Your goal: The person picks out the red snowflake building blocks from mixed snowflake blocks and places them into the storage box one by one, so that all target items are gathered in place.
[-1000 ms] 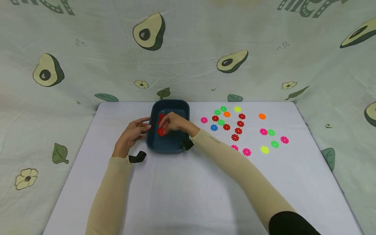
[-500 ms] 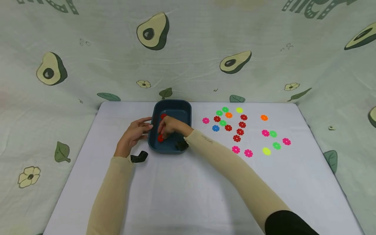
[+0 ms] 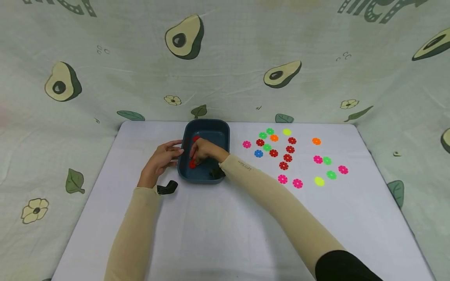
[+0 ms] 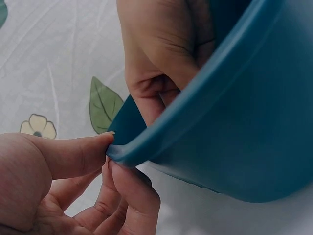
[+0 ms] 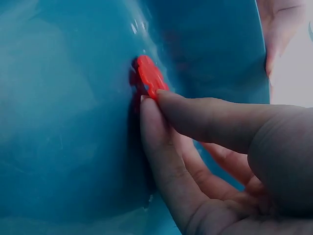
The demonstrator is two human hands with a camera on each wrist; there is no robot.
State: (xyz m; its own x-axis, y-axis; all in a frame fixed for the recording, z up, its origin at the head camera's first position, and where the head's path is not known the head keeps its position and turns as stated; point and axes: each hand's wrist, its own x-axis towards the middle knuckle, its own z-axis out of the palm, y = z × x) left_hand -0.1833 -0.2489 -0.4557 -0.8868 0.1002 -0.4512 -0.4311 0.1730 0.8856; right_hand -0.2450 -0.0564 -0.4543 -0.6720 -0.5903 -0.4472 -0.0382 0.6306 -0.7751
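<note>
A deep blue rectangular tub (image 3: 202,182) stands on the white table, left of centre. With thumb and index finger my left hand (image 3: 157,164) pinches the tub's left rim, seen close up in the left wrist view as a blue lip (image 4: 161,132). My right hand (image 3: 207,150) reaches inside, its thumb and a fingertip pinching the edge of a red notched plastic disc (image 5: 151,76), tilted on edge near the tub's wall. Another red disc (image 3: 196,138) lies at the tub's far left side. Part of the tub floor is hidden by my right hand.
Right of the tub, notched discs lie scattered flat: several dark red ones (image 3: 287,158), a blue one (image 3: 258,153), and green, pink (image 3: 297,183), orange (image 3: 316,141) and yellow ones (image 3: 319,181). An avocado-print cloth (image 3: 228,47) hangs behind the table.
My right hand has gone slightly lower and left inside the tub, near the red discs. The left hand keeps its place on the rim. The whole view has shifted slightly.
</note>
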